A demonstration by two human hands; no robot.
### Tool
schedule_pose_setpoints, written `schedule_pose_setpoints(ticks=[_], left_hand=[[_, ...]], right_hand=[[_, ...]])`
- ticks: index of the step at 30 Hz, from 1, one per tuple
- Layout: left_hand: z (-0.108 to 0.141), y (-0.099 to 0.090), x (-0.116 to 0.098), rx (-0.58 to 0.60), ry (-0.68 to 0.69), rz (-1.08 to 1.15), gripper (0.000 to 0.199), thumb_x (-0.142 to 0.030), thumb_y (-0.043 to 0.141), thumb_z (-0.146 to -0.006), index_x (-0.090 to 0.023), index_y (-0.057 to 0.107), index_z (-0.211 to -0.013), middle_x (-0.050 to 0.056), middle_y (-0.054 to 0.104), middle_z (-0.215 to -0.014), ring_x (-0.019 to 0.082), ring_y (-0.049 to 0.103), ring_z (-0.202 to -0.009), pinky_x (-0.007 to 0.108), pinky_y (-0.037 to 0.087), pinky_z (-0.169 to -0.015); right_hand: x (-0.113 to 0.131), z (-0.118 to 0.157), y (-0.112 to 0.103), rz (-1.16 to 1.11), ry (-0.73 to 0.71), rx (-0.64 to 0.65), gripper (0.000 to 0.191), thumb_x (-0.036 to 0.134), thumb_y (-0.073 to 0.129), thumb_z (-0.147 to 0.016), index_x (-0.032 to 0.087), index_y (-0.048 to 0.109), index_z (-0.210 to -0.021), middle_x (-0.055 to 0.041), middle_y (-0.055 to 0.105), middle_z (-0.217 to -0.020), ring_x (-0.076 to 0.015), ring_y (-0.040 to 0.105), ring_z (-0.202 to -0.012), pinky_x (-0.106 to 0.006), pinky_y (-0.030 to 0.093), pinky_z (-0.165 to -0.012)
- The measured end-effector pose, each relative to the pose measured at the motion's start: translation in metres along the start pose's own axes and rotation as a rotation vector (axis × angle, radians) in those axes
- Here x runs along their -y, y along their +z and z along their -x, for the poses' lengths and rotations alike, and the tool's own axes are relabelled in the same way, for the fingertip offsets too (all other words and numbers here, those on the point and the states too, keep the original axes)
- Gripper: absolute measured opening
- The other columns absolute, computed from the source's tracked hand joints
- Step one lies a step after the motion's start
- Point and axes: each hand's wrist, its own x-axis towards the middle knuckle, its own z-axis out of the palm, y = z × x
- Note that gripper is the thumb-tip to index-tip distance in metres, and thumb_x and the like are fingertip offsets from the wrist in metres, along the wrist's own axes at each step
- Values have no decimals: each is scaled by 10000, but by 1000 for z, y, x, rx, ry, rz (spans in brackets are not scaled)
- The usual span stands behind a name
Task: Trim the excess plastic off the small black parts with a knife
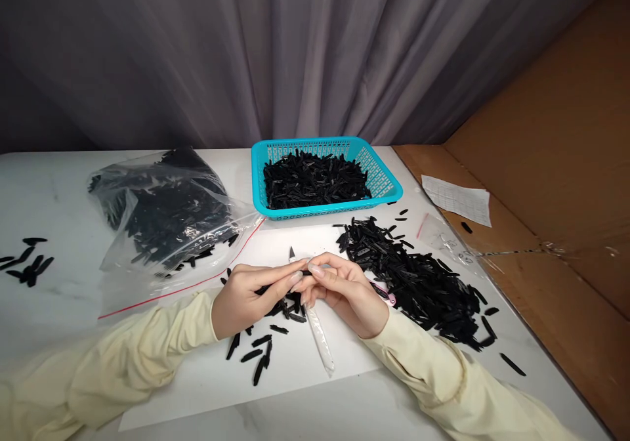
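My left hand (251, 296) and my right hand (352, 296) meet above the white sheet, fingers pinched together. Between the fingertips shows a small black strip (306, 272), mostly covered by them. Beneath my hands lies a craft knife (319, 342) with a pale wrapped handle, its pointed blade showing beyond my fingers. Loose black strips (256, 356) are scattered under and in front of my left hand. A large heap of similar black strips (418, 283) spreads just right of my right hand. Something small and pink (391, 298) pokes out beside that heap.
A turquoise basket (327, 214) full of black strips stands at the back. Left of it is a clear zip bag (167, 211) of the same strips. More strips (32, 264) lie far left. On the right are printed paper (457, 199), clear plastic (445, 241) and a cardboard wall (556, 119).
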Motion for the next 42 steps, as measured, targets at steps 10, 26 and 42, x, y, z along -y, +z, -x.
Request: schedule_pose_setpoints(ticks=[10,26,42], left_hand=[[-1,0,-2,-15,-27,4,233,-109,535,-817,-114,693,-988,10,707,-643,72,557,-407,143,470,-404],[1,-1,-1,-1,-70,-48,223,-145,518,-817,-108,694,-948,45,714,-679,64,489,-382,163,417,-392],[-1,-2,-2,-3,-21,-74,220,-109,538,-798,-104,676,-970,-20,647,-558,29,414,-364,112,388,-389]], right_hand=[[-1,0,-1,30,-27,6,179,291,653,-771,146,559,-724,-58,697,-714,-126,615,-585,-278,483,-618],[1,-1,-1,-13,16,-3,204,337,606,-798,142,570,-751,-67,696,-694,-139,619,-577,-280,491,-603],[-1,0,-2,0,-50,25,110,229,632,-790,129,604,-755,-65,700,-729,-112,624,-596,-240,496,-604]])
